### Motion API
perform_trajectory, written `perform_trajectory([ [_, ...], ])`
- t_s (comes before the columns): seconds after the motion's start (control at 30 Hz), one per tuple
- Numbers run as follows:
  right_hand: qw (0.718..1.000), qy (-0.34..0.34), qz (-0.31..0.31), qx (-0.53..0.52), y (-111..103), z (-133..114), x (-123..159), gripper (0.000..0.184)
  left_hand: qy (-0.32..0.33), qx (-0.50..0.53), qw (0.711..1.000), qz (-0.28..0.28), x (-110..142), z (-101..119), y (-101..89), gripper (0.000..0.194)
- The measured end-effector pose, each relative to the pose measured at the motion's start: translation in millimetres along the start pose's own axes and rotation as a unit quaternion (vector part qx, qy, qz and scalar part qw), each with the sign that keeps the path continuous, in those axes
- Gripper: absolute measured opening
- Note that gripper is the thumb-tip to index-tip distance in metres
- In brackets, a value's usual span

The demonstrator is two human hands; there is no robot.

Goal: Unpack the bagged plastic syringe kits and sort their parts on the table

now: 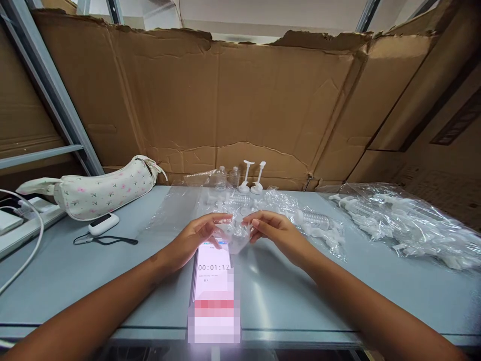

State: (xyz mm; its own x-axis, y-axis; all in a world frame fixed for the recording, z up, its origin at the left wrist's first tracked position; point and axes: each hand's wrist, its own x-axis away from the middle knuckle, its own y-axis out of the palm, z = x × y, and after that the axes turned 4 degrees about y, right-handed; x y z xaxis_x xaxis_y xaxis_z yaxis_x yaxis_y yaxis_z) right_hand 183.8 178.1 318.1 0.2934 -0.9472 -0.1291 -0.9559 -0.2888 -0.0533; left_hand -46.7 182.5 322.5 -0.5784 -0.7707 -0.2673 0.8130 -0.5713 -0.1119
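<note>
My left hand (203, 233) hovers over the top of a lit phone, its fingers stretched and apart beside a clear crumpled plastic piece (237, 236). On the other side of that plastic, my right hand (273, 229) has thumb and fingertips pinched together at its edge. Whether it is a bag or a small container is hard to make out. Just beyond my hands lie clear plastic bags (280, 203) with a clear ribbed bottle (315, 219) among them. Two clear bottles (233, 177) and two white pump heads (258, 180) stand upright at the back.
The phone (213, 286) shows a running timer near the front edge. A large clear bag of white pieces (409, 225) lies right. Left are a floral pouch (105, 188), a small white device (103, 224) with a black strap, and a power strip (33, 225). Cardboard (225, 100) walls the back.
</note>
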Motion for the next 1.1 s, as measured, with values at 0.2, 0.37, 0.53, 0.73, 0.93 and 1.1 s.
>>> perform_trajectory([
  [0.2,0.998,0.018,0.034,-0.059,-1,4,1,0.023,0.047,-0.118,0.992,-0.029,7,2,6.6,0.074],
  [0.37,0.992,0.025,0.05,-0.112,2,0,4,0.026,0.038,-0.23,0.972,-0.003,7,6,13.6,0.073],
  [0.53,0.989,0.029,0.083,-0.12,6,-4,4,0.037,0.011,-0.176,0.984,-0.014,6,6,16.0,0.051],
  [0.73,0.991,0.036,0.083,-0.103,10,-1,4,0.045,0.025,-0.142,0.989,0.017,4,7,18.5,0.038],
  [0.93,0.992,0.037,0.075,-0.098,9,-1,4,0.03,-0.005,-0.07,0.993,0.09,0,7,17.1,0.035],
  [1.1,0.993,0.036,0.07,-0.086,7,0,4,0.025,-0.032,-0.031,0.989,0.14,-3,8,15.8,0.033],
])
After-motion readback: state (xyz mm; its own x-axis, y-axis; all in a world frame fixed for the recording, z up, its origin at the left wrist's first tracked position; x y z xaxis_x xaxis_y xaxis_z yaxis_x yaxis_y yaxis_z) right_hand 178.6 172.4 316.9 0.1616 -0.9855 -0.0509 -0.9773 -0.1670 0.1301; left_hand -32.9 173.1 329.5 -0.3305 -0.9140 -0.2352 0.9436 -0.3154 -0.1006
